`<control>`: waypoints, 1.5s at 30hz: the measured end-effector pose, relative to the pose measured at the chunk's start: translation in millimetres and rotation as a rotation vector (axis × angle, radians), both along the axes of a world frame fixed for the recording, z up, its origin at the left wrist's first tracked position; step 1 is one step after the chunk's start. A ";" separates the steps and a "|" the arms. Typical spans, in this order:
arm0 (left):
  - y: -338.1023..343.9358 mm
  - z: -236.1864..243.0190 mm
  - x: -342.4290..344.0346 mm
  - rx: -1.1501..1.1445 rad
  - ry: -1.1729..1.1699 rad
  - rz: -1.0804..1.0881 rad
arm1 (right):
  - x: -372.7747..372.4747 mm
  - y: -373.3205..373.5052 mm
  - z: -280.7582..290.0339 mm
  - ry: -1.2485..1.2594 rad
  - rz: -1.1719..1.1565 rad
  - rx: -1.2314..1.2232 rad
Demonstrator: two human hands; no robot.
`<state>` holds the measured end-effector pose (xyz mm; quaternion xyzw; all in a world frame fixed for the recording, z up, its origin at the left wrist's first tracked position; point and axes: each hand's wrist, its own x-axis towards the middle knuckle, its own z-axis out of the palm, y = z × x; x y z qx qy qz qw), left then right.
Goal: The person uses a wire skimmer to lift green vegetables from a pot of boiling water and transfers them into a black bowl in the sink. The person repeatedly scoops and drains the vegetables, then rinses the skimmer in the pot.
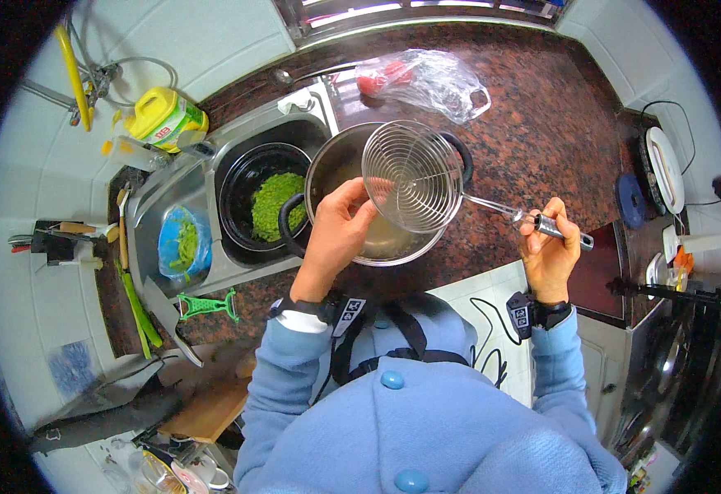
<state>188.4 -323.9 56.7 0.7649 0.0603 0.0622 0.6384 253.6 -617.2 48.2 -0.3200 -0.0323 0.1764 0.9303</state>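
A round wire skimmer (414, 177) is tilted over a large two-handled metal pot (319, 169), which holds cloudy liquid. My right hand (551, 255) is closed around the skimmer's metal handle, to the right of the pot. At the left edge of the wire basket, my left hand (336, 239) has its fingers drawn together against the rim; some fingertips show through the wires. No food is visible in the basket. Left of the pot, a black basin (230, 185) in the sink holds small green pieces.
The double sink (233, 276) also has a blue bowl (199, 262) with greens. Near its front edge lie a knife (167, 317), a green peeler (206, 305) and green stalks (140, 317). A yellow bottle (163, 119) stands behind; a plastic bag (443, 78) with something red lies beyond the pot.
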 end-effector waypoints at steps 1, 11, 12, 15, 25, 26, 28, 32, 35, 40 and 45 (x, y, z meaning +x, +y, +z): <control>-0.6 3.3 -0.6 -0.175 0.027 -0.011 | -0.6 2.3 0.0 0.003 -0.004 0.007; -17.1 7.1 -2.4 -0.608 -0.046 -0.012 | -4.2 9.4 -2.9 0.043 0.064 0.100; -17.9 5.8 -2.0 -0.610 -0.051 -0.011 | -4.8 8.9 -3.1 0.051 0.058 0.103; -19.4 4.3 -2.6 -0.590 -0.038 0.008 | -6.2 8.4 -4.5 0.086 0.042 0.102; -25.3 8.0 -7.0 -0.625 -0.007 0.034 | -8.0 6.3 -8.7 0.024 0.038 0.099; -25.7 7.7 -7.1 -0.630 -0.023 0.028 | -8.4 6.0 -9.0 0.025 0.035 0.096; -26.1 7.0 -7.1 -0.643 -0.044 0.018 | -8.8 5.5 -9.4 0.026 0.029 0.088; -25.5 7.3 -8.3 -0.613 -0.020 -0.006 | -8.6 4.0 -10.0 0.022 0.028 0.080; -27.1 8.5 -8.8 -0.590 -0.020 -0.019 | -8.7 3.3 -10.4 0.019 0.030 0.087; -30.0 8.5 -8.7 -0.585 -0.064 -0.009 | -9.7 2.7 -10.1 0.030 0.036 0.113; -13.9 4.1 -5.9 -0.212 -0.066 0.005 | -12.6 2.3 -10.4 0.028 -0.015 0.108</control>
